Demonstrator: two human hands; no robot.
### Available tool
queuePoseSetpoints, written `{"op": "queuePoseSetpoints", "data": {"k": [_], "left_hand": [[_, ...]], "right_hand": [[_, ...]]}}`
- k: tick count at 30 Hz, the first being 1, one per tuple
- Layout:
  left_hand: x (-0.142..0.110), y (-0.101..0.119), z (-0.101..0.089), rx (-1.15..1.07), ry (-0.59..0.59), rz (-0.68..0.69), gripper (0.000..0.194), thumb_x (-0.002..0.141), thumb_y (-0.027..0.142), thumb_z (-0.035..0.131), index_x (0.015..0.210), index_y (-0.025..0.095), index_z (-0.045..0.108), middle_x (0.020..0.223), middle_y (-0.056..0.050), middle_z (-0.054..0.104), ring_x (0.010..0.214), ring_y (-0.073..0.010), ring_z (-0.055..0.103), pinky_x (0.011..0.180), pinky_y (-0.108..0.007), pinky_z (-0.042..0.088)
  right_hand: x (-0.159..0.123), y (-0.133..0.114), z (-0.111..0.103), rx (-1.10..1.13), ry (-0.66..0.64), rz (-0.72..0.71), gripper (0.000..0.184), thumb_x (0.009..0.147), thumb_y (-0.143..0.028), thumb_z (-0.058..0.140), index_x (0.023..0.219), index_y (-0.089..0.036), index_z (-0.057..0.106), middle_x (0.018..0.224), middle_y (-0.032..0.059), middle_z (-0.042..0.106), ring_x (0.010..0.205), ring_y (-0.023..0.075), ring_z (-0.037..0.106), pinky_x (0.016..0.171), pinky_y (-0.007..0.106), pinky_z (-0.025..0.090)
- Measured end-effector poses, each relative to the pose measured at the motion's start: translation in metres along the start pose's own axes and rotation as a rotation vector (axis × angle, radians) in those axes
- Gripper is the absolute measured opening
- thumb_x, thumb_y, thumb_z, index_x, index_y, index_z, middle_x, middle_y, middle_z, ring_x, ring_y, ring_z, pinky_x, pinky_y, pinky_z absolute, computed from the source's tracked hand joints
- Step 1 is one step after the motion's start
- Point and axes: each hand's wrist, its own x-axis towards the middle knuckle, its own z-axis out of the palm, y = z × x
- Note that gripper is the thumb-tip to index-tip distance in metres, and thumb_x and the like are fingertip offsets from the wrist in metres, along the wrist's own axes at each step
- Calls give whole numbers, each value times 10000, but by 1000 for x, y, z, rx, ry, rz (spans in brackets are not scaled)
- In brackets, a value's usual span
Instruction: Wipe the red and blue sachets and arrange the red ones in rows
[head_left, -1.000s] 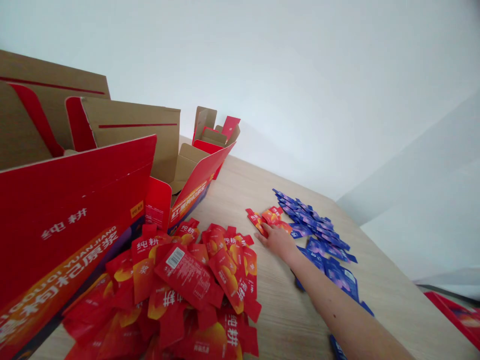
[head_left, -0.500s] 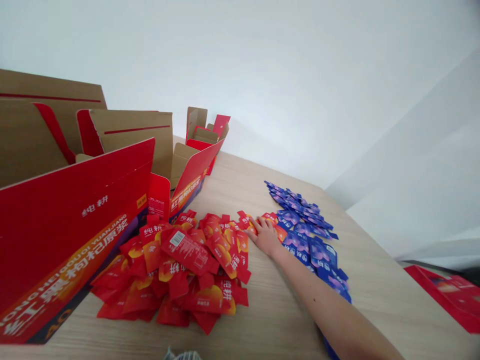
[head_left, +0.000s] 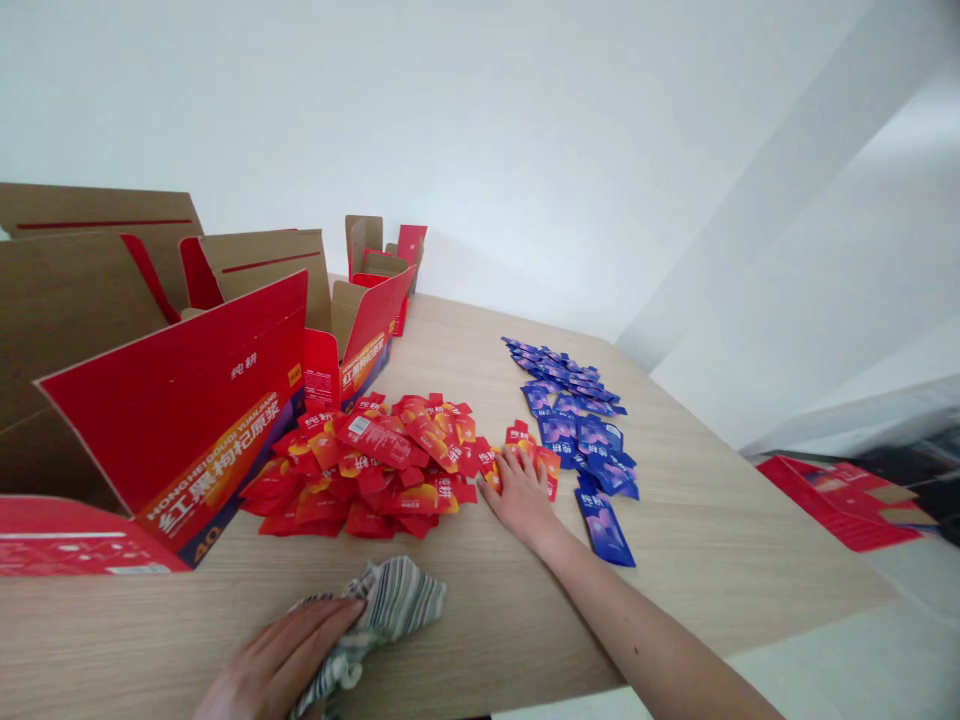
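Note:
My left hand (head_left: 277, 655), at the bottom of the head view, is closed on a striped cloth (head_left: 397, 605) lying on the table. Several red sachets (head_left: 551, 470) lie under and around my right hand (head_left: 521, 497), whose fingers are stretched out and spread over them. A large heap of red sachets (head_left: 375, 460) sits just to its left, touching or nearly touching the ones under the hand. On its other side are blue sachets (head_left: 592, 435), spread in an overlapping band toward the back, with one blue sachet (head_left: 602, 525) close to my forearm.
Opened red cartons with brown insides (head_left: 247, 370) stand along the left. Farther back is a smaller open red box (head_left: 382, 265) near the white wall (head_left: 480, 130). Off the right side of the wooden table (head_left: 720, 540) shows another red carton (head_left: 832, 500).
The view has shifted, bringing my left hand and more of the striped cloth into sight. My right hand and its red sachets now sit apart from the blue ones, closer to the red heap.

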Motion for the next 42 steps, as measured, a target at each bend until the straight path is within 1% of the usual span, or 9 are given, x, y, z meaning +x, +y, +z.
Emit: {"op": "queuePoseSetpoints", "data": {"k": [4,11,15,19,25,28,34,38,42], "left_hand": [[6,7,-2,-24,-1,-79,599,792,153,517,1376,276,573,1181,-31,750,997,-186,740,926,-252,585],[21,14,-13,-87,35,-121,476,786,155,546,1241,250,653,1099,-32,771,948,-190,751,892,-251,596],[49,40,-28,-197,107,-291,344,846,175,496,1133,229,678,1052,-49,764,957,-203,740,860,-262,601],[92,87,-34,-279,281,-351,326,866,139,480,1134,187,659,1082,-89,731,1005,-217,708,883,-315,595],[101,136,-11,-467,118,153,505,728,-14,516,1169,188,658,1145,-99,735,1070,-229,657,965,-351,549],[88,136,-4,-686,-44,37,486,689,-17,500,1063,219,701,1068,-62,743,994,-202,674,890,-298,555],[104,135,-4,-1103,-35,-819,374,834,314,557,1160,172,671,1091,-106,731,1082,-283,666,1015,-420,498],[114,138,-11,-1408,-68,-852,531,816,492,650,1238,170,649,1264,-101,699,1238,-322,595,1137,-444,394],[106,131,-14,-1676,-176,-837,575,802,571,683,1201,157,688,1257,-101,710,1298,-339,553,1181,-458,339]], "right_hand": [[-50,-3,6,-16,100,-65,565,948,-424,471,1423,-130,556,1609,137,362,1513,350,250,1219,555,188],[-101,8,-2,86,140,-32,463,978,-218,326,1321,-115,618,1342,194,651,1216,275,636,1021,386,477],[-135,4,-29,604,179,29,469,1002,-418,305,1047,-209,722,1009,118,771,915,270,718,817,357,528],[-177,-38,-48,1183,136,-31,485,939,-618,428,931,-250,742,938,57,766,822,251,680,777,352,532],[-191,-60,-42,1451,356,191,396,884,-590,523,788,-246,694,778,34,710,706,217,613,681,330,523],[-190,-45,-42,1389,434,238,432,911,-594,494,739,-237,665,713,28,688,651,210,599,612,319,508],[-205,-58,-33,951,543,-14,456,1012,-448,392,1198,-152,684,1194,143,730,1095,269,685,937,384,543],[-217,-76,-18,628,588,-328,595,996,-258,403,1577,-193,293,1560,116,454,1403,276,475,1097,444,472],[-222,-82,-9,502,597,-368,723,968,-190,375,1622,-236,70,1669,68,235,1500,322,304,1163,571,382]]}}
